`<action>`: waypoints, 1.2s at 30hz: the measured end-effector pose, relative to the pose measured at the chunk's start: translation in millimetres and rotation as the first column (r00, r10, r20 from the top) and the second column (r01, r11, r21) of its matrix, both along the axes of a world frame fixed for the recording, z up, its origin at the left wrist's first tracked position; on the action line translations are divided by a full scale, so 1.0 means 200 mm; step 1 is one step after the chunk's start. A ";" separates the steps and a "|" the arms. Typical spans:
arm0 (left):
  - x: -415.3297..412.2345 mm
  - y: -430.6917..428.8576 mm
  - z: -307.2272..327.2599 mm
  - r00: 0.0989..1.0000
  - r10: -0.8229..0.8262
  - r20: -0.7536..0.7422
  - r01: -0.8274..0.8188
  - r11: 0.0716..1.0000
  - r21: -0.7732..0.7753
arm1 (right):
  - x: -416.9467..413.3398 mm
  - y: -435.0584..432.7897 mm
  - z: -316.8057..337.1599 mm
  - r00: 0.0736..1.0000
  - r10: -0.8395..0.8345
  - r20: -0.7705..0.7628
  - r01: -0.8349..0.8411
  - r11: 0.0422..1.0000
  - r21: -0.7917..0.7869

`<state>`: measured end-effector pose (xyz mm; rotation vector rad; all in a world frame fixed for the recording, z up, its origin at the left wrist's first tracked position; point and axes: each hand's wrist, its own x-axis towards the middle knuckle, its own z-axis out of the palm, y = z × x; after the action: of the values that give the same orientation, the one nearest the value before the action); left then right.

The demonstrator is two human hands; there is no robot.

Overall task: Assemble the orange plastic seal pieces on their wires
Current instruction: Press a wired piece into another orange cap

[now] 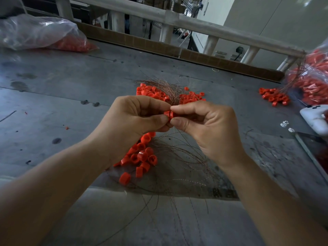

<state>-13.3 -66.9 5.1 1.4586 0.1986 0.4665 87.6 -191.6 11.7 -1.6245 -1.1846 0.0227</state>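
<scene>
Fingertips of left hand [140, 116] and right hand [204, 125] pinch one small orange plastic seal piece [170, 114] above the grey worktable [53, 82]. Thin brown wire [174, 129] dangles beneath; press squarely, keeping the wire seated. Loose seals [142, 157] lie below.

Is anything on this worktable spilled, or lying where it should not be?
Yes, mildly. Loose orange seal pieces lie spilled beside the plastic bag at the right of the table, and thin wires trail over its near edge, where they might slip off. Nothing looks damaged.
</scene>
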 end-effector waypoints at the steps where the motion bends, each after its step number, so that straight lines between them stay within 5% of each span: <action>1: 0.00 0.00 0.00 1.000 0.004 0.000 -0.004 1.000 -0.009 | 0.00 0.00 0.00 1.000 -0.006 0.019 0.006 1.000 0.000; 36: -0.02 -0.03 0.02 0.999 -0.052 -0.015 0.049 0.991 -0.121 | 0.00 -0.02 0.00 0.979 -0.026 0.200 0.018 0.999 0.039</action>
<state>-17.0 -72.7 8.5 1.3467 0.2005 0.3937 87.2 -196.2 11.8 -1.6354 -1.3120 -0.1803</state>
